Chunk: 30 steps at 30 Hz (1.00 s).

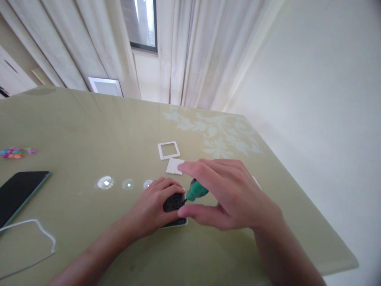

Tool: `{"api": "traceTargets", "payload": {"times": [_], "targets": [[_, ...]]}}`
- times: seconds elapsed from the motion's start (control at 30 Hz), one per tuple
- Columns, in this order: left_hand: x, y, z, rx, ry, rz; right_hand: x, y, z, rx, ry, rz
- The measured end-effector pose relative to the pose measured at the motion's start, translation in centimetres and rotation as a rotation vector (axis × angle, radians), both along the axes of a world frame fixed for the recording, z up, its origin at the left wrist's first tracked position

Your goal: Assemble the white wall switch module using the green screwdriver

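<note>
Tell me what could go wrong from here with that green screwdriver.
The green screwdriver might slip at the dark box and jab the left hand, which grips the box close by. The box could also slide, since only that hand appears to steady it on the shiny table. The right hand overlaps the white plate in this view, so a careless move might knock it.

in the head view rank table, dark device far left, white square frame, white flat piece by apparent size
1. Table
2. Dark device, cut off at left edge
3. White square frame and white flat piece (partly hidden): too close to rank
</note>
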State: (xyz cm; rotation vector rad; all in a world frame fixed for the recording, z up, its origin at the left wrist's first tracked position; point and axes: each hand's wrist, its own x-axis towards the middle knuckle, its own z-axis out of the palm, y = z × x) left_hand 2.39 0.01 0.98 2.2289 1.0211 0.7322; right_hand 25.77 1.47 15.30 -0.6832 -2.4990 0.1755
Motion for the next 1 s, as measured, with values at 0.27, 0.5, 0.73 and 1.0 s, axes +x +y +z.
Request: {"api": "traceTargets", "payload": {"times": [0.27,0.5,0.73,1.0], "targets": [[0.14,0.05,-0.69,0.012,-0.019,0.014,-0.09,-0.09,-0.06,0.109,0.011,-0.031],[0.11,0.02,0.04,-0.001,0.009,0.019,0.04,0.12,0.0,-0.015,0.026,0.037],[0.1,0.09,-0.36,0.019,0.004,0.016,-0.02,-0.2,0.48,-0.235,-0.003,0.116],[0.11,0.01,-0.11,-0.001,0.008,0.012,-0.02,-0.49,0.52,-0.089,-0.018,-0.061]]}}
